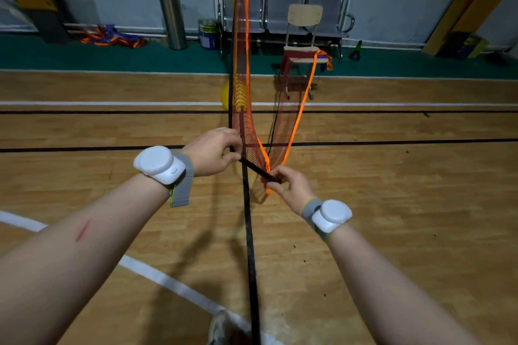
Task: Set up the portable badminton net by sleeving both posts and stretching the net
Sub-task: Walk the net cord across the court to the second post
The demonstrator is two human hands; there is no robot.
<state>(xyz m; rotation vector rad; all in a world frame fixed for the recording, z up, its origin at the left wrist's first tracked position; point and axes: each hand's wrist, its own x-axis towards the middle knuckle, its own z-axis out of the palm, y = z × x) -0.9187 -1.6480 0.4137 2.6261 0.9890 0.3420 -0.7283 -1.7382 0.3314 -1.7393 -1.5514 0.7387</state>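
Note:
A red mesh net [243,109] with orange edging runs from the far post [233,36], which stands on a yellow base [227,94], down to my hands. A short black post [256,169] lies slanted between my hands, with bunched net around it. My left hand [211,151] grips the post's upper end, fingers curled. My right hand [291,185] pinches the post's lower end together with the net's orange edge. Another stretch of the net [297,109] trails up to a chair [304,36] at the back.
A wooden court floor with black and white lines lies all around. At the back wall stand a metal bench [330,11], a steel bin [173,21], a paint bucket [208,33] and a pile of blue-orange fabric [112,36]. My shoe [221,328] shows at the bottom.

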